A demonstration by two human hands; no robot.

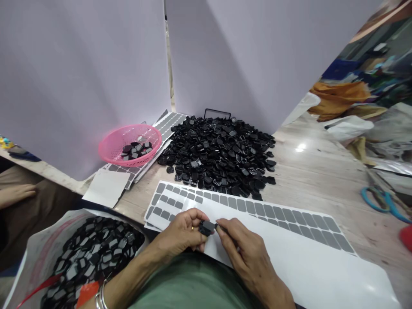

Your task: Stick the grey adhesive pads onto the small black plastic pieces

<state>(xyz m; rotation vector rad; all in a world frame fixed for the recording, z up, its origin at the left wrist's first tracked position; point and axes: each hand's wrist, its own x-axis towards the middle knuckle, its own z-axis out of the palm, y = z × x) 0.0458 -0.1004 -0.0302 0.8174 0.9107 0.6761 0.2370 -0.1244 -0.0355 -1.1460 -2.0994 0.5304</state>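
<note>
Head view, from the left: another person's hand (16,194) rests on a knee beside a crinkled clear plastic bag (38,249) heaped with padded black pieces (96,249), most showing a grey face. A round pink mesh basket (109,146) behind it holds only a handful more. By that showing, a good share looks finished. The left hand (182,234) is curled palm-in at the table's near edge, thumb and fingers closed round a small black plastic piece (206,227) held just above the sheet. Behind, a broad loose pile of bare black plastic pieces (219,150) suggests plenty is left. The right hand (247,253) comes in knuckles up, thumb and forefinger pinched together against that piece's right edge; whether a pad sits under them cannot be told. Beneath both lies a long white backing sheet of grey rectangular pads (289,257), its near rows bare and its far rows full. Teal-handled scissors (383,201) lie well apart.
</note>
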